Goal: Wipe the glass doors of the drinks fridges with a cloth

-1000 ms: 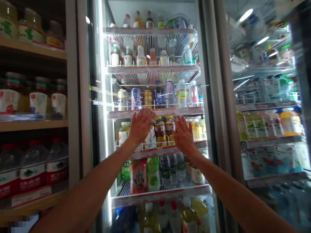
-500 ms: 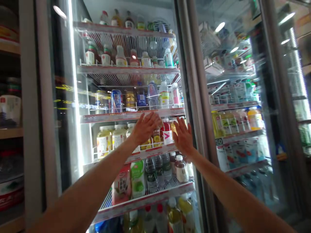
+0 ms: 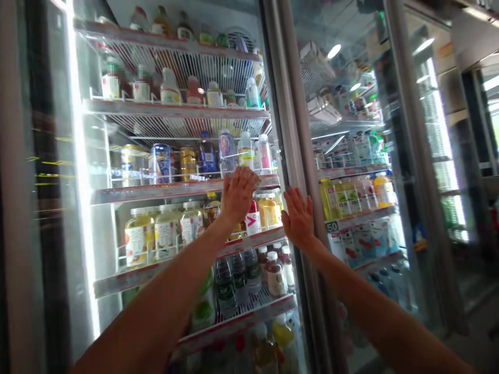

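Note:
My left hand is raised in front of a glass-fronted drinks fridge, palm toward the shelves, its fingers bent and held close together. A pale crumpled thing shows at the fingertips; most of it is hidden, so its kind is unclear. Behind that hand stand a red bottle with a pink V on its label and jars of yellow drink. My right hand is open, fingers extended, over the metal door frame. Nothing shows in it. Whether its palm touches the frame I cannot tell.
Fridge shelves carry bottles, cans and jars. Large fruit jars are at the left, dark-capped water bottles below. A second glass door with yellow bottles is at the right. A bright light strip runs down the left side.
The view has swung right, so the shelves sit further left. My left hand has shifted right and slightly up across the shelves. My right hand has moved right, onto the door frame.

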Demonstrator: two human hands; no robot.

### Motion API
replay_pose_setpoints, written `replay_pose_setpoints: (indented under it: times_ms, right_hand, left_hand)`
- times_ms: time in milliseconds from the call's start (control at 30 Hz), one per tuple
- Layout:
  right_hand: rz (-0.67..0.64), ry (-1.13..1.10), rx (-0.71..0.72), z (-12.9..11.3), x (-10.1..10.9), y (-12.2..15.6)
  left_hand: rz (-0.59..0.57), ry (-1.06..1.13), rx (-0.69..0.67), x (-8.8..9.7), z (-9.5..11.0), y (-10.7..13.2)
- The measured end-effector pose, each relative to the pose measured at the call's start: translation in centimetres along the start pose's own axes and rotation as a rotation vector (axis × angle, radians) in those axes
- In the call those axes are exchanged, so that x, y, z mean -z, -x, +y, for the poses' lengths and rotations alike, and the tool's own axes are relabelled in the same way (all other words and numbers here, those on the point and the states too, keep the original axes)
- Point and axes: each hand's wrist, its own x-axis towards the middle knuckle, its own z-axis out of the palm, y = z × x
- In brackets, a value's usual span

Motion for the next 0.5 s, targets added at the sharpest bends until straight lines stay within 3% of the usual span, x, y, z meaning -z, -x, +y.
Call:
replay_pose_setpoints:
  times_ms: [100,133,267,300,433,500]
  right_hand:
    - [-0.019,0.033,0.002,1.1,0.5,0.2]
    - [-0.023,0.04,0.005,1.4,0.6,0.2]
    - [0.002,0.048,-0.003,2.2,1.0,0.3]
    - [0.005,0.046,-0.008,2.2,1.0,0.3]
    - [-0.002,0.028,-0.025,1.9,0.7,0.3]
    - [-0.003,0.015,-0.03,1.5,0.5,0.2]
  left_hand:
    - [-0.114,0.062,-0.315,-0.7,1.4,-0.6]
    - [-0.127,0.071,-0.347,-0.8,1.7,-0.9]
    - [-0.044,0.046,-0.086,-1.2,2.7,-1.7]
    - [-0.05,0.047,-0.094,-1.2,2.9,-1.6]
    - [-0.179,0.092,-0.478,-1.2,3.0,0.6]
    - [-0.191,0.091,-0.579,-0.9,2.2,1.5]
